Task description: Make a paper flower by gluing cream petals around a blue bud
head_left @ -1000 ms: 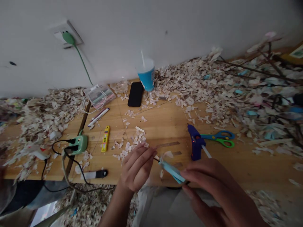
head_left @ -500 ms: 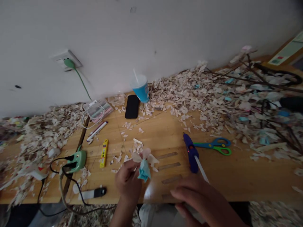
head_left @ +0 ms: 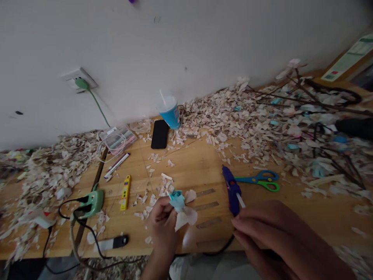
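1. A turquoise-and-pale flower (head_left: 177,200) is pinched in the closed fingers of the left hand (head_left: 163,219), above the front part of the table (head_left: 195,167); its turquoise end is pointed toward the back edge, its pale petals toward the front.
2. A blue glue gun (head_left: 232,189) is laid to the right of the flower, its nozzle aimed at the back edge and angled slightly left; a white glue stick (head_left: 240,200) is exposed on the side facing the right hand (head_left: 274,229).
3. The right hand is placed nearer the gun, its fingers curled at the handle's front end; whether the handle is touched or anything is gripped cannot be told.
4. Near the back edge, a lidded blue cup (head_left: 171,115) is stood beside a black phone (head_left: 160,134), its contents hidden.
5. What appear to be markers (head_left: 128,140) are held in a clear box (head_left: 116,137), farther left.
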A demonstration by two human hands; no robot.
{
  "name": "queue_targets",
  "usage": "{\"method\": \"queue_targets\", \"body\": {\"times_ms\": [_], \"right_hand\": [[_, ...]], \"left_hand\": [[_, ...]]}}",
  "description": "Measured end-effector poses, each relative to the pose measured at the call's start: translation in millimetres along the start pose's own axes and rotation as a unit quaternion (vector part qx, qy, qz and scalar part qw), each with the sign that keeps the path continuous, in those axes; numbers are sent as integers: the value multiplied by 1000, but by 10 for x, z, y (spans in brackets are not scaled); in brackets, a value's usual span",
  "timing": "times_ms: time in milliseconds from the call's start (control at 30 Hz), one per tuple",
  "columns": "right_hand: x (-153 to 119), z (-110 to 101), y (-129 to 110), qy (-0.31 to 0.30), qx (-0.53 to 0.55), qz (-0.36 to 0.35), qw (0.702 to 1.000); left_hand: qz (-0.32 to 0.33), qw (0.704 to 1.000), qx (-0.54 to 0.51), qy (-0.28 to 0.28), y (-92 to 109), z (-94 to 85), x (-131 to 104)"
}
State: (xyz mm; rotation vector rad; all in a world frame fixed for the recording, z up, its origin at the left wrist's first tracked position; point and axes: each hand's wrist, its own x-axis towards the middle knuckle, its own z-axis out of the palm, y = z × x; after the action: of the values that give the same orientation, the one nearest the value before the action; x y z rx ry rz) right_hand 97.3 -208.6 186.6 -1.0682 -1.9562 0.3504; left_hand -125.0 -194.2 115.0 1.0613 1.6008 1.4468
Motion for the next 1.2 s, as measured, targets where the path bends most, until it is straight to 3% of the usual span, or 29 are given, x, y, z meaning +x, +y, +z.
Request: {"method": "queue_targets", "body": {"times_ms": [233, 400, 633, 933, 1200], "right_hand": [[34, 243, -50, 28, -111, -89, 989], [29, 339, -70, 38, -112, -80, 990], [80, 275, -54, 27, -70, -76, 994], [38, 247, -21, 32, -105, -72, 991], [86, 280, -12, 8, -94, -79, 992]], "left_hand": [[-12, 998, -52, -39, 206, 202, -60], [12, 998, -53, -44, 309, 265, -70], [-18, 996, -65, -57, 249, 262, -87], [25, 997, -8, -71, 168, 191, -81], [24, 997, -5, -78, 143, 167, -60]]}}
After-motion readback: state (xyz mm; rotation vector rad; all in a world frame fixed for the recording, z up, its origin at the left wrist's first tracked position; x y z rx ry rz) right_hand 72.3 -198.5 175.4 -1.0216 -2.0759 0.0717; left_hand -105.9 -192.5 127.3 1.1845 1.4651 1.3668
